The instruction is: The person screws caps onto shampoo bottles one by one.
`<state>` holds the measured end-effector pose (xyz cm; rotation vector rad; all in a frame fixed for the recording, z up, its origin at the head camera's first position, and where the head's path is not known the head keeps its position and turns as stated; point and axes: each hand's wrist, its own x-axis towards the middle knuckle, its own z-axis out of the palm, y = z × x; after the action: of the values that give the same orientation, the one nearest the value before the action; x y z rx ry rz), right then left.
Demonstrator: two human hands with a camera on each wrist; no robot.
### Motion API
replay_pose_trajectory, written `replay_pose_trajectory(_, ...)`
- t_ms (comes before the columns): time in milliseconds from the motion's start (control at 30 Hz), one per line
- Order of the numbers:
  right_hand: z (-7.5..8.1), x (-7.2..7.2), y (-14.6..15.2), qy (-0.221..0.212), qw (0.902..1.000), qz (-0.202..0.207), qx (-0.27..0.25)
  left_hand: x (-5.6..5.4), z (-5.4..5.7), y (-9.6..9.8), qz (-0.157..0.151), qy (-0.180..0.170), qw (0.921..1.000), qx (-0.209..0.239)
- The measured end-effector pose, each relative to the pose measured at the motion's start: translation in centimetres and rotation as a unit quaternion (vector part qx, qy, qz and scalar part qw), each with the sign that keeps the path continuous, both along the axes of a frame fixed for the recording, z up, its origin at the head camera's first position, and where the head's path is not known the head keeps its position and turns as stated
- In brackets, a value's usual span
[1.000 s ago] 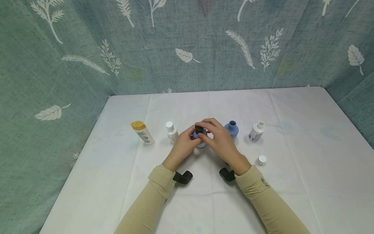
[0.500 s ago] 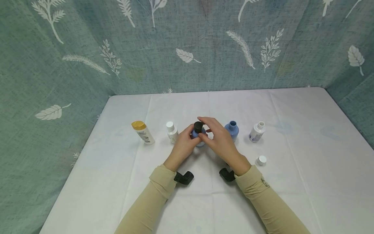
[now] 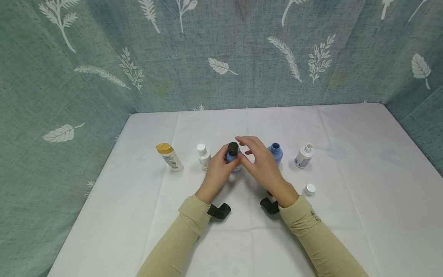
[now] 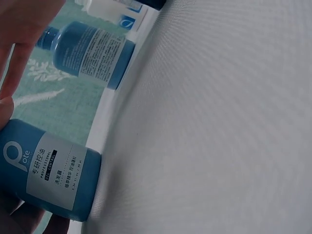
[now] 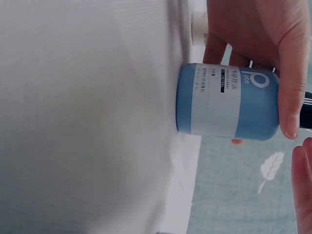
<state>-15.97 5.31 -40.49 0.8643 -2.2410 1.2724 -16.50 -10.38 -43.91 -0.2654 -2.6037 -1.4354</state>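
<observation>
A blue shampoo bottle (image 3: pixel 237 168) with a black cap (image 3: pixel 233 149) stands upright in the middle of the table. My left hand (image 3: pixel 217 169) grips its body; in the right wrist view, that thumb lies along the bottle's shoulder. My right hand (image 3: pixel 260 163) is beside the cap with fingers spread, the thumb tip right at the bottle's neck. The label of the blue bottle (image 4: pixel 58 170) faces me in the left wrist view. Just behind my right hand is a second blue bottle (image 3: pixel 275 154), uncapped, partly hidden by that hand.
To the left stand a white bottle with a white cap (image 3: pixel 204 157) and a cream bottle with a yellow cap (image 3: pixel 169 157). On the right are an uncapped white bottle (image 3: pixel 304 156) and a loose white cap (image 3: pixel 309 189). A leaf-patterned curtain (image 3: pixel 242 88) hangs behind the table.
My right fingers have come off the black cap and spread, leaving it in plain sight. My left hand and the bottle have shifted slightly left.
</observation>
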Motion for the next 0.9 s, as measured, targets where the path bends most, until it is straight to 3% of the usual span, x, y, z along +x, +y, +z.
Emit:
replay_pose_trajectory(133,0.3,0.1,0.2,0.001,0.9999,0.003,-0.01,0.1,0.1,0.0,0.0,-0.004,1.0,-0.001)
replay_pose_trajectory(233,0.8,0.1,0.5,0.006,0.9998,0.004,-0.016,0.1,0.3,0.1,-0.006,0.012,0.9998,0.012)
replay_pose_trajectory(500,2.5,-0.2,2.2,-0.005,0.9993,0.013,-0.036,0.6,1.7,0.8,-0.008,0.141,0.9898,0.019)
replay_pose_trajectory(600,4.6,0.7,2.8,-0.038,0.9984,0.028,-0.031,1.1,2.7,0.9,0.0,0.197,0.9803,0.012)
replay_pose_trajectory(767,8.1,2.2,4.3,-0.154,0.9866,0.054,-0.003,2.2,4.9,1.8,-0.02,0.308,0.9505,0.038)
replay_pose_trajectory(833,8.0,2.1,5.1,-0.193,0.9791,0.064,0.007,3.2,6.0,2.4,-0.047,0.309,0.9472,0.072)
replay_pose_trajectory(900,7.3,1.9,5.8,-0.211,0.9738,0.082,0.019,4.2,7.0,3.1,-0.076,0.269,0.9526,0.12)
